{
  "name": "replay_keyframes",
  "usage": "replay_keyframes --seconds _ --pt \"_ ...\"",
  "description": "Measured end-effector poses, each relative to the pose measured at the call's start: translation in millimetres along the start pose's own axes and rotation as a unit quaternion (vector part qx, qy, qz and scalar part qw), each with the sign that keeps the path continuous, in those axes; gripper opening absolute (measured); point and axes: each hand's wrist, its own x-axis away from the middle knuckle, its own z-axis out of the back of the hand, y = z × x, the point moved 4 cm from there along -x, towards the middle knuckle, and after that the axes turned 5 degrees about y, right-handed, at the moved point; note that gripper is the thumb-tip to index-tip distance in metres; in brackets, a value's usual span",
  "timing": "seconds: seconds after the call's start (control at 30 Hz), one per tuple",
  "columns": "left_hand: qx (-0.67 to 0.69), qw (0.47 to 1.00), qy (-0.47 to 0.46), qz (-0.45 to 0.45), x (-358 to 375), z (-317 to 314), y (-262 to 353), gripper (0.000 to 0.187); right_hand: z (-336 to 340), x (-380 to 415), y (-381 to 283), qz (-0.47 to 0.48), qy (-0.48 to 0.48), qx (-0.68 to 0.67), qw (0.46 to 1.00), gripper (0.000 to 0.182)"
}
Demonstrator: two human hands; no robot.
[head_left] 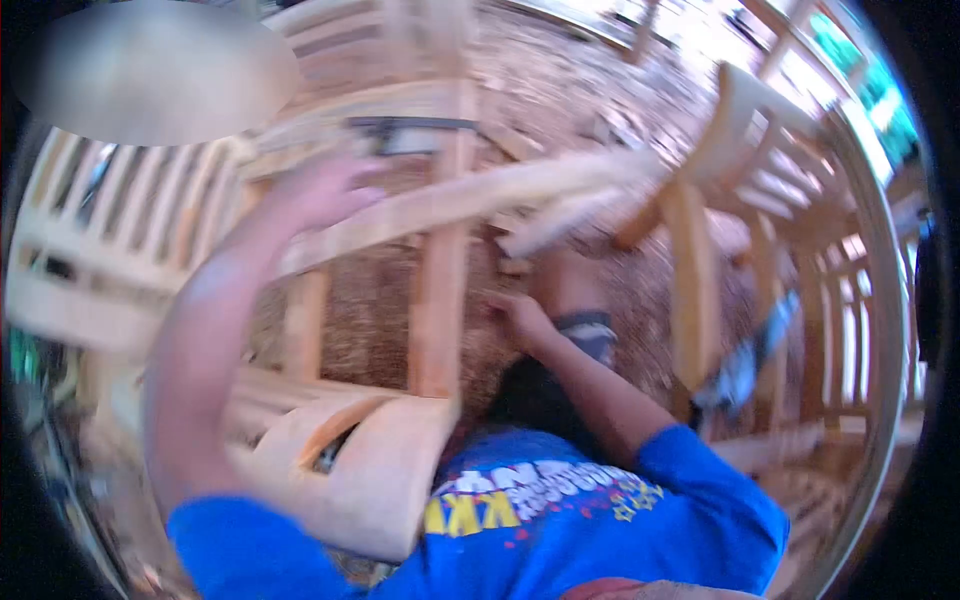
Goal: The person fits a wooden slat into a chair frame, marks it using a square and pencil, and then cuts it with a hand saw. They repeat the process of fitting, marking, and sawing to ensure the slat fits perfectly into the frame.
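Observation:
My left hand [335,192] reaches out over a pale curved wooden rail [440,210], its fingers stretched and blurred, with nothing visible in them. The rail slants from the left up to the right, above an upright wooden post [436,310]. My right hand [517,318] hangs low beside my leg, to the right of that post, fingers loosely apart and holding nothing I can see. Close in front of my body lies a curved wooden chair part [350,480] with a slot cut in it.
Slatted wooden furniture [130,210] stands on the left. To the right is a wooden chair frame [694,290] with a curved, slotted back, and a bluish cloth-like thing [745,370] hangs near it. Wood shavings [560,90] cover the ground.

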Motion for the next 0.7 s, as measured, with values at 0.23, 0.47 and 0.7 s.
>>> replay_keyframes --seconds 0.23,0.47,0.7 --pt "0.14 0.942 -0.233 0.196 127.2 -12.4 96.0 0.057 2.6 -27.9 -11.8 0.025 0.131 0.012 0.991 0.023" --pt "0.097 0.981 -0.169 -0.021 106.4 4.1 149.1 0.062 4.5 -19.7 -18.7 0.005 0.187 -0.014 0.982 0.025" --pt "0.099 0.995 -0.009 -0.002 117.9 35.9 120.2 0.056 129.7 -1.2 -153.3 0.009 0.191 -0.183 0.964 0.021"
